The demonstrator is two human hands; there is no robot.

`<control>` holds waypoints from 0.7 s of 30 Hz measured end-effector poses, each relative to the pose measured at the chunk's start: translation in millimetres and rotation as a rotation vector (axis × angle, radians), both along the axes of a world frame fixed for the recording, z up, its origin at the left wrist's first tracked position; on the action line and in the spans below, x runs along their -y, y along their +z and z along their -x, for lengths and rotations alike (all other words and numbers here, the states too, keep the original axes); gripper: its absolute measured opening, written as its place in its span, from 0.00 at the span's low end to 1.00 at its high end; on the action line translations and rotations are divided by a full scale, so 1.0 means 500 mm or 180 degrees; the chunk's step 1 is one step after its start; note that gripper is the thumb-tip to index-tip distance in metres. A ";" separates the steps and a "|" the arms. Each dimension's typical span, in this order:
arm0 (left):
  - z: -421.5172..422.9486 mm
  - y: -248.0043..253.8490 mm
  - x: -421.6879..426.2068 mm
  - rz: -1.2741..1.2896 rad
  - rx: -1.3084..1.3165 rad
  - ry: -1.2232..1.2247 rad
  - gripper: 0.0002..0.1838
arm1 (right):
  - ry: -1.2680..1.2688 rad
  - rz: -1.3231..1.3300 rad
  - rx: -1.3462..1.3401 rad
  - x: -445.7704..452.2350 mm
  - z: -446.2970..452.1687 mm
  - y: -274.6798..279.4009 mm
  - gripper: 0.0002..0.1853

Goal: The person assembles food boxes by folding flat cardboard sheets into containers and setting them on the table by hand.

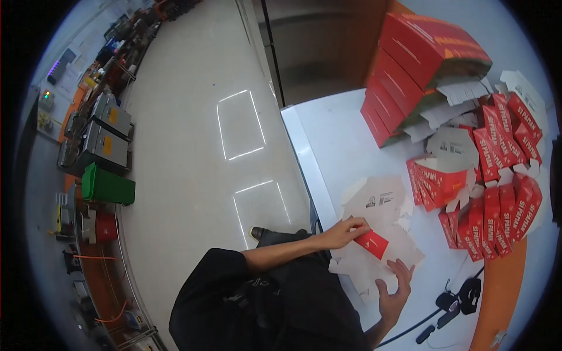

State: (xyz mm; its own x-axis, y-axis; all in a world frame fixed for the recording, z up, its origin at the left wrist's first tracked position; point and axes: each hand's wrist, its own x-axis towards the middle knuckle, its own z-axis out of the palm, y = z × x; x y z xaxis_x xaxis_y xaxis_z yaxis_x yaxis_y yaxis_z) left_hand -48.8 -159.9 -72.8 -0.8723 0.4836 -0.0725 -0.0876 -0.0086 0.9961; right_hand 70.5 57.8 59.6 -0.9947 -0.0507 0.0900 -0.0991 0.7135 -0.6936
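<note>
1. White cardboard, a flat carton blank [380, 217], lies on the desk [331, 126] close to its left edge, small print on its far half, its cut flaps spread outward.
2. On this blank is a small red panel [373, 245]; whether it is a folded flap of the blank or a loose piece, I cannot tell.
3. The left hand [342, 234] grasps the end of the red panel nearest the desk's left edge, thumb and fingers pinched on it.
4. The right hand [396, 294] is released, thumb and fingers spread, its fingertips near the panel's other end; contact with the blank is unclear.
5. At the far edge of the desk rises a red stack [407, 67] of cartons, pale flaps sticking out along its right side.
6. Along the right edge, red cartons [497, 219] lettered "SI PAMAN" stand packed side by side, with a second cluster [506, 131] beyond them; their insides are mostly hidden.
7. One open carton [448, 186], left of these, shows a pale lining and a raised printed lid; other cartons press against its left side.
8. Near the orange strip [504, 286] of the desk's right edge lies a black device [448, 302] with a cable.
9. Across the floor [181, 146] stands a green bin [108, 185], contents not discernible.
</note>
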 end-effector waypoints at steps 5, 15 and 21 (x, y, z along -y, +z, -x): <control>-0.035 0.028 0.005 0.0051 -0.0066 0.0056 0.14 | -0.0875 0.0340 -0.0650 0.054 0.028 -0.072 0.09; -0.062 0.059 -0.006 -0.0056 0.0112 -0.0136 0.10 | -0.1341 -0.0028 -0.1192 0.081 0.045 -0.113 0.06; -0.076 0.070 -0.013 -0.0102 -0.0589 -0.0253 0.10 | -0.0535 -0.0491 -0.0385 0.086 0.054 -0.082 0.11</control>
State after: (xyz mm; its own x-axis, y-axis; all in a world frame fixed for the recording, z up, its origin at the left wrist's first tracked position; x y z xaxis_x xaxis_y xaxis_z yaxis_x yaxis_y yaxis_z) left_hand -11.0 -153.3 -37.6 -0.8283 0.5509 0.1020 0.0953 -0.0408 0.9946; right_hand 43.3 15.0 18.6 -0.9727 0.0921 0.2129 -0.0458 0.8234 -0.5656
